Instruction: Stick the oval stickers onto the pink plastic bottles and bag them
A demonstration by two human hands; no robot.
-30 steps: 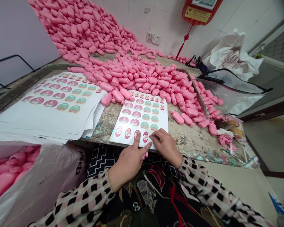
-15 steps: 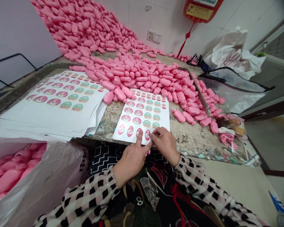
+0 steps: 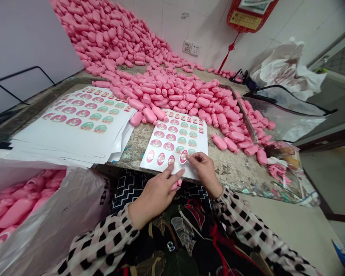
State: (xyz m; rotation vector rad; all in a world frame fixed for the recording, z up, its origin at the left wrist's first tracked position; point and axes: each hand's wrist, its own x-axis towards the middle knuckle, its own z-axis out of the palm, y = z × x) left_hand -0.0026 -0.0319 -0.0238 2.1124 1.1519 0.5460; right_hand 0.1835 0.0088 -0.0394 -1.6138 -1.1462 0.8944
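Between the thumb and finger of my right hand [image 3: 203, 168] is an oval pink sticker [image 3: 183, 156], lifted from the front row of a white sticker sheet [image 3: 176, 168]. My left hand [image 3: 158, 191] is curled round a small pink plastic bottle [image 3: 176, 184], mostly hidden under the palm. Its outstretched fingers rest on the sheet's front edge beside the remaining oval stickers. Rows of pink and green rounded stickers cover the rest of the sheet.
A large heap of pink bottles [image 3: 172, 88] spreads over the worn table [image 3: 138, 149]. To the left lies a stack of sticker sheets [image 3: 66, 142]. An open white sack [image 3: 83, 199] of bottles stands at front left. A clear zip bag [image 3: 284, 111] sits at right.
My right hand has drawn the oval sticker up off the sheet. My left hand has shifted slightly down and left, still with the bottle. The view has turned a little.
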